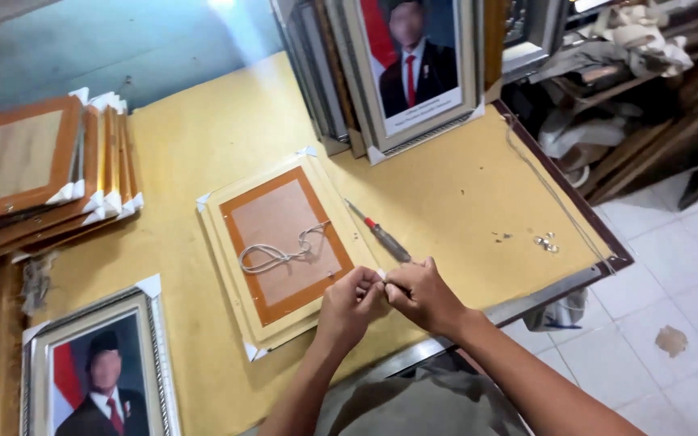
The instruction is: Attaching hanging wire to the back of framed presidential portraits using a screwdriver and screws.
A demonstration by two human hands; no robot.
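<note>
Pinching a small item between both hands at the counter's near edge, beside the face-down frame (pixel 280 246).

Left hand (pixel 353 303) and right hand (pixel 422 295) meet, fingers closed on something too small to identify. Frame back up, grey cord (pixel 280 252) looped on it; screwdriver (pixel 381 234) just right. Small metal fittings (pixel 544 241) toward the right edge. Step judged: hanger fitting. Next likely needs precise placement on the frame back.

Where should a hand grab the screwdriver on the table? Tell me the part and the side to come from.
Grip the screwdriver by its thick dark handle, the end nearest the right hand. It lies flat and slanted beside the face-down frame, thin shaft pointing up-left. Come from above on the right, where the yellow table is bare; the frame crowds its left.
</note>
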